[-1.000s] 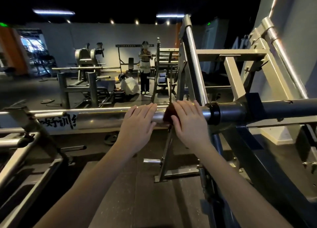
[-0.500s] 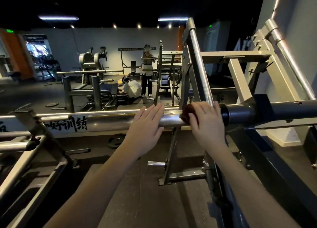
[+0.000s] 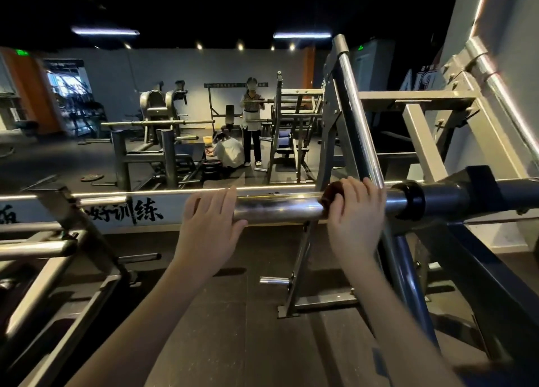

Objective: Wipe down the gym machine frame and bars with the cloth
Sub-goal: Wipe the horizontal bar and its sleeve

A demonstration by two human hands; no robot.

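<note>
Fingers of right hand [image 3: 355,214] curl round cloth [image 3: 331,194] on bar [image 3: 280,210] near black collar [image 3: 408,200]; left hand [image 3: 208,226] rests straight-fingered, bare bar between.

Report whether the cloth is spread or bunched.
Bunched: the cloth shows only as a small reddish-brown wad under the right hand on the bar.
</note>
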